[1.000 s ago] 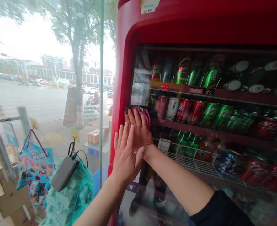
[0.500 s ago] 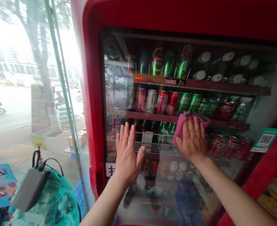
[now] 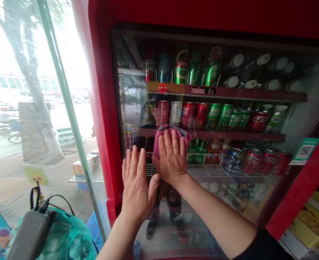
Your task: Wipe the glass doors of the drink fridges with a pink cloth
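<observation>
You are facing a red drinks cooler (image 3: 202, 14) that fills the center and right of the frame, with its glass door (image 3: 194, 234) directly before you. At upper left, a street tree (image 3: 26, 72) shows through a window. At lower left, a gray power bank (image 3: 30, 234) rests on a teal plastic bag (image 3: 67, 234).

Behind the glass, the middle shelf (image 3: 210, 134) carries green cans (image 3: 213, 115) and red cans (image 3: 192, 115), with a wire rack (image 3: 210, 170) below it.

At center, your right hand (image 3: 171, 155) is open and flat, pinning a pink cloth (image 3: 156, 146) against the glass. The cloth shows above the fingers and along the left side of the hand. Your left hand (image 3: 136, 184) is open with the fingers apart, just lower and to the left, and holds nothing. It appears to rest on the glass.

The cloth should handle as light, soft and quick to bunch, and it may slide easily on smooth glass. Keep your palm flat across it, or pinch the exposed upper edge.
</observation>
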### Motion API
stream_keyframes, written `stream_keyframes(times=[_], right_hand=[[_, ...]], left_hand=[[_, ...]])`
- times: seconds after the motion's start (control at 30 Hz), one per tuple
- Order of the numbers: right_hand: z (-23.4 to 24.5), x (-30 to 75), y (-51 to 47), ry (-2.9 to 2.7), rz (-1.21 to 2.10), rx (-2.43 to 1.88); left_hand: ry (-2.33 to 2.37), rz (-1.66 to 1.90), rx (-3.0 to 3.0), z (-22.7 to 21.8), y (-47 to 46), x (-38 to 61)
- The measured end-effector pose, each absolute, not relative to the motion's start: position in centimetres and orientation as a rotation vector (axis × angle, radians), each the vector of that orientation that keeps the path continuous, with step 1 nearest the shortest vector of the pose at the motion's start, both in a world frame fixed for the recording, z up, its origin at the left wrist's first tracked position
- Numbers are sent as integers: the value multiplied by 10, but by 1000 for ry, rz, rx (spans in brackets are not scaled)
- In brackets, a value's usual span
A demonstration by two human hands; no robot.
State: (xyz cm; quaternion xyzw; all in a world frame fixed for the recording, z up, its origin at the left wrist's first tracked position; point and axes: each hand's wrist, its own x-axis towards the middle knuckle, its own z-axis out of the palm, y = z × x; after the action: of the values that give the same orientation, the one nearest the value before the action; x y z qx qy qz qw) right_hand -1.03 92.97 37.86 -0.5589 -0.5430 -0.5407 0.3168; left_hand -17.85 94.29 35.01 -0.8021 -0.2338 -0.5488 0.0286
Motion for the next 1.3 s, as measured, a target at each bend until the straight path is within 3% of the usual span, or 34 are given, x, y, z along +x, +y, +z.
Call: stream_keyframes(times=[0.2,0.33,0.77,1.3], right_hand=[[383,-74,975,-1885,-1326,-1497],[390,-60,960,-1970,-1497,-1465],[376,138,819,-1895,-1415,-1609],[349,342,674,-1306,-1553,-1838]], left_hand=[[-805,-1752,-2419,345,954,-188],[-821,-1801,-2400,344,952,-171],[-341,-1686,-2623,345,859,-22],[170,-1305,-2736,375,746,180]])
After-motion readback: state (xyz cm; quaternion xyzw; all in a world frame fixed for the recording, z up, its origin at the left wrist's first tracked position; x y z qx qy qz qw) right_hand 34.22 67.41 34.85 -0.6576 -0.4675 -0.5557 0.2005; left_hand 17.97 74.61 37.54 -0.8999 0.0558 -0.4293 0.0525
